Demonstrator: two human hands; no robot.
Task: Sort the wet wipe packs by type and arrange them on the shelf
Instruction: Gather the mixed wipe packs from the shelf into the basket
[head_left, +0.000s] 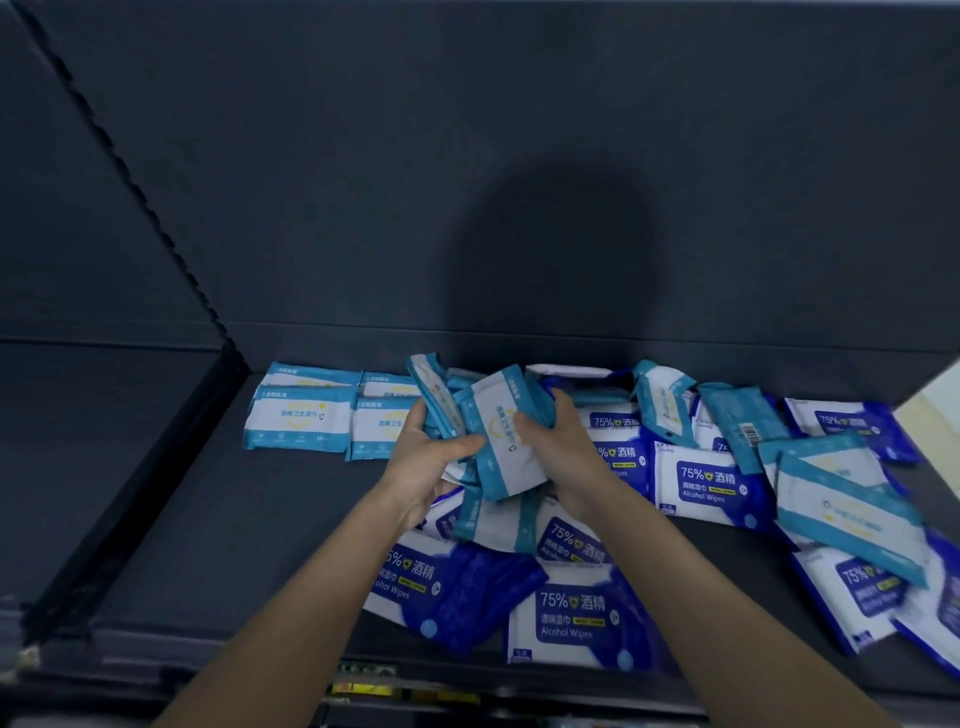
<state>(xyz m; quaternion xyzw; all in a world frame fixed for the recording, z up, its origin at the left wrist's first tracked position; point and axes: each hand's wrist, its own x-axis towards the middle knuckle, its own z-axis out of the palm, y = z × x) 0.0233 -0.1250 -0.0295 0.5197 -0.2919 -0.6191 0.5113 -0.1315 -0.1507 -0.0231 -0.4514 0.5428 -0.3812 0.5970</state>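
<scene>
A loose heap of wet wipe packs covers the middle and right of a dark shelf (218, 509). Small light-blue-and-white packs lie in a neat group (298, 418) at the back left. Larger dark-blue "75% Alcohol Wipes" packs (576, 616) lie scattered at the front and right. Both hands hold a bundle of light-blue packs (501, 431) above the heap. My left hand (426, 457) grips the bundle's left side. On the bundle's right side, my right hand (561, 447) curls round it.
A dark back panel (519, 156) rises behind the shelf. A notched upright post (130, 171) bounds the bay on the left, with another dark shelf (78, 441) beyond it. More light-blue packs (841, 499) lie tilted on the heap at the right. A price strip (363, 686) runs below the front edge.
</scene>
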